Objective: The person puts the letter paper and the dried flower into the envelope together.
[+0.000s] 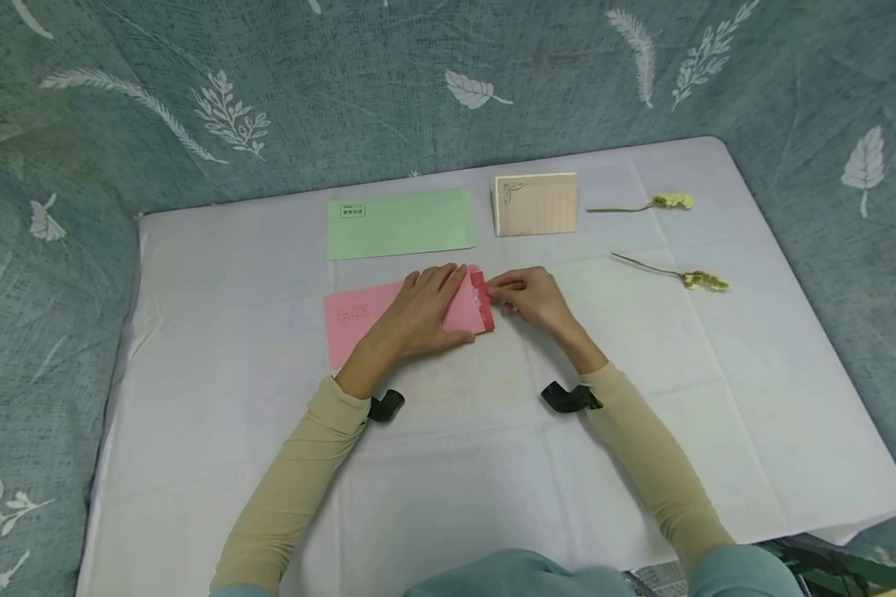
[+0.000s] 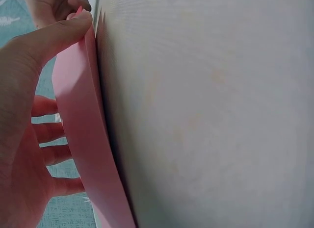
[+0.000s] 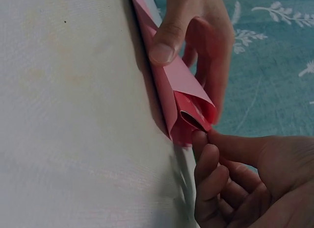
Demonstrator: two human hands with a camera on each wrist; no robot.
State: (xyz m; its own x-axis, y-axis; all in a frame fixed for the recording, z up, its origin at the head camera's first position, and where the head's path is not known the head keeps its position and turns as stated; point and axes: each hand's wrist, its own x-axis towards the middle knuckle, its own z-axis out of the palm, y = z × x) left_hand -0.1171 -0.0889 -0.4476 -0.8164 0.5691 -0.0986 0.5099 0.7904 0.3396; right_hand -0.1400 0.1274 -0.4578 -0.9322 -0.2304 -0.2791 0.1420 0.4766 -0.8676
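A pink envelope (image 1: 354, 311) lies in front of me, its mouth to the right. My left hand (image 1: 421, 311) holds it across its width, thumb at the near edge and fingers at the far edge. The mouth bulges apart in the right wrist view, and a folded red paper (image 3: 192, 110) with pale print shows inside, its end at the opening. Thumb and forefinger of my right hand (image 1: 533, 297) pinch the end of that red paper. The part deeper in the envelope is hidden.
Beyond the pink envelope lies a green envelope (image 1: 403, 224). To its right is a stack of beige lined note cards (image 1: 538, 206). Two stems with yellow flowers (image 1: 672, 201) lie at the right. White cloth (image 1: 216, 332) covers the table, with a leaf-patterned curtain behind.
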